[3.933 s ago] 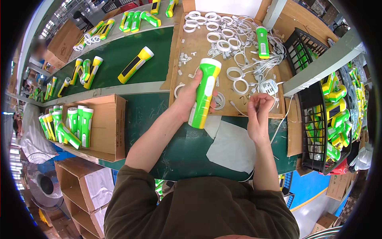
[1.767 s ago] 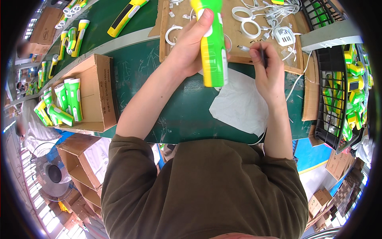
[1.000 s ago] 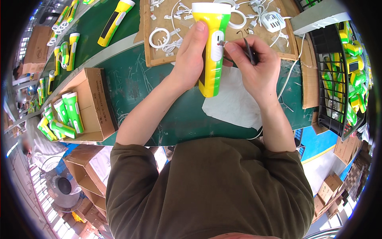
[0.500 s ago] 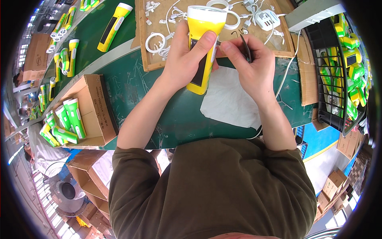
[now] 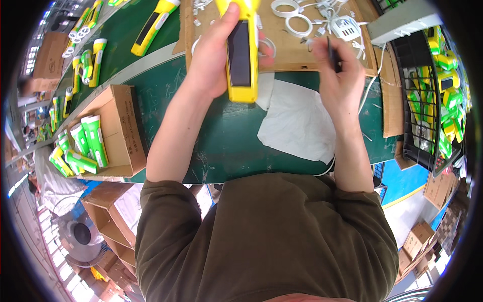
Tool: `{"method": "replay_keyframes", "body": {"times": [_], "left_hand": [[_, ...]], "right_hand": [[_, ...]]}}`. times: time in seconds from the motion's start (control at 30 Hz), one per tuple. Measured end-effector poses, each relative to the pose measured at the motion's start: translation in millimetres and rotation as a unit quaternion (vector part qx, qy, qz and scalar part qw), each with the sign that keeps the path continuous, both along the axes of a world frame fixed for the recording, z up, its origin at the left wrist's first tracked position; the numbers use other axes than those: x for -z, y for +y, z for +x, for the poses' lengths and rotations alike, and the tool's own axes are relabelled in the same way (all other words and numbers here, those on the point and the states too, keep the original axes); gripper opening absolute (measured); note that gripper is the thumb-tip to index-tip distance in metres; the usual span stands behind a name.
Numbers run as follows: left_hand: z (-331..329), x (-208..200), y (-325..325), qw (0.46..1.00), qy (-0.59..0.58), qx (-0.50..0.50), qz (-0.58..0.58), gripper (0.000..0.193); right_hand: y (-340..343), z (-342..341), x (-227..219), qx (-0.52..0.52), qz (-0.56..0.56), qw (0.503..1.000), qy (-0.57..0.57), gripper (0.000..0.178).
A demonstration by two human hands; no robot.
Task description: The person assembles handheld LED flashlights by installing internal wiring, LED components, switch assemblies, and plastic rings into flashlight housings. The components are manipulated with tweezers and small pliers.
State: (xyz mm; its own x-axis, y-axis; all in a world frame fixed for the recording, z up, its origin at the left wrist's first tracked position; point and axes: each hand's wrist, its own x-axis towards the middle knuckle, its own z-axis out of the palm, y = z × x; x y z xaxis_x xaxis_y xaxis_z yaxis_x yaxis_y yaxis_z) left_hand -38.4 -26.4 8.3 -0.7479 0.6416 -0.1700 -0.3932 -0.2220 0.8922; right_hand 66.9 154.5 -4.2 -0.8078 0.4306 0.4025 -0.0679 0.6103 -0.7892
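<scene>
My left hand (image 5: pixel 214 58) is wrapped round a yellow flashlight (image 5: pixel 254 60), which is upright over the bench with its dark solar panel facing me and its head cut off by the top edge. To the right, my right hand (image 5: pixel 342 70) is closed on a slim dark tool (image 5: pixel 333 54); motion smears it, and its exact kind does not show. The hand is apart from the flashlight. A crumpled white cloth (image 5: pixel 297 121) lies on the green bench (image 5: pixel 221 146) below and between the hands.
Beyond the hands, a shallow wooden tray (image 5: pixel 294 60) holds tape rolls, white cables and a white charger (image 5: pixel 344 27). A cardboard box (image 5: pixel 118 131) of flashlights stands at left, a black crate (image 5: pixel 425 100) of them at right. More flashlights (image 5: pixel 155 25) lie on the green belt.
The flashlight has moved up and slightly left in my left hand, its panel turned more toward me. My right hand has drawn away from it to the right, still with the dark tool.
</scene>
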Motion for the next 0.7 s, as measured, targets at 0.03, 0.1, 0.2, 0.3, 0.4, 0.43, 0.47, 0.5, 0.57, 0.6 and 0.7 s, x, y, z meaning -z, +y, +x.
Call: {"method": "replay_keyframes", "body": {"times": [0.03, 0.1, 0.2, 0.3, 0.4, 0.43, 0.47, 0.5, 0.57, 0.6, 0.7], "left_hand": [[-1, -8, -2, 0.998, -0.057, -0.018, 0.003, 0.054], [5, -28, 1, 0.992, -0.104, -0.049, 0.057, 0.05], [13, -43, 5, 0.973, -0.116, 0.033, 0.196, 0.054], [12, -35, -1, 0.981, -0.137, 0.015, 0.134, 0.053], [3, -31, -7, 0.992, -0.117, 0.027, 0.023, 0.054], [1, -28, -8, 0.999, -0.045, 0.008, -0.029, 0.054], [-3, -25, -9, 0.996, 0.028, -0.012, -0.082, 0.054], [-9, -23, -12, 0.996, 0.028, -0.015, -0.08, 0.054], [-29, -20, -22, 0.974, 0.11, -0.105, -0.169, 0.048], [-43, -9, -35, 0.846, 0.343, -0.154, -0.379, 0.047], [-94, 36, -72, 0.365, 0.677, -0.323, -0.551, 0.062]], "right_hand": [[2, -2, 4, 0.005, -0.004, 1.0, 0.028, 0.016], [-7, -5, 9, 0.002, -0.005, 0.998, 0.058, 0.02], [-27, 5, 14, -0.13, -0.187, 0.971, 0.067, 0.022], [-44, 11, 8, -0.296, -0.344, 0.888, -0.078, 0.041], [-48, 8, 12, -0.322, -0.429, 0.84, -0.083, 0.04], [-50, 7, 12, -0.324, -0.427, 0.84, -0.087, 0.04], [-52, 6, 11, -0.33, -0.45, 0.827, -0.074, 0.04], [-54, 5, 11, -0.335, -0.473, 0.813, -0.06, 0.039], [-49, 4, 13, -0.339, -0.469, 0.814, -0.06, 0.039], [-46, 3, 15, -0.345, -0.467, 0.812, -0.059, 0.038], [-42, 6, 10, -0.357, -0.468, 0.808, -0.018, 0.037]]}}
